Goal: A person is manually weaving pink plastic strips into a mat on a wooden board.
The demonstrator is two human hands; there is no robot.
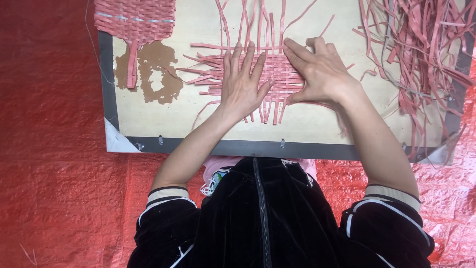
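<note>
the left hand [243, 84] lies flat, fingers spread, on the pink woven mat [277, 74]; the right hand [317, 69] pinches a strip, likely mid-weave, tightening rows.

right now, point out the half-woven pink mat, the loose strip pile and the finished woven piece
half-woven pink mat [280, 74], head view, woven middle
loose strip pile [421, 44], head view, tangled centre
finished woven piece [134, 20], head view, woven face

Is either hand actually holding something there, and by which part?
Neither lifts anything. The left hand lies flat on the woven pink mat; the right hand pinches its right edge.
</note>
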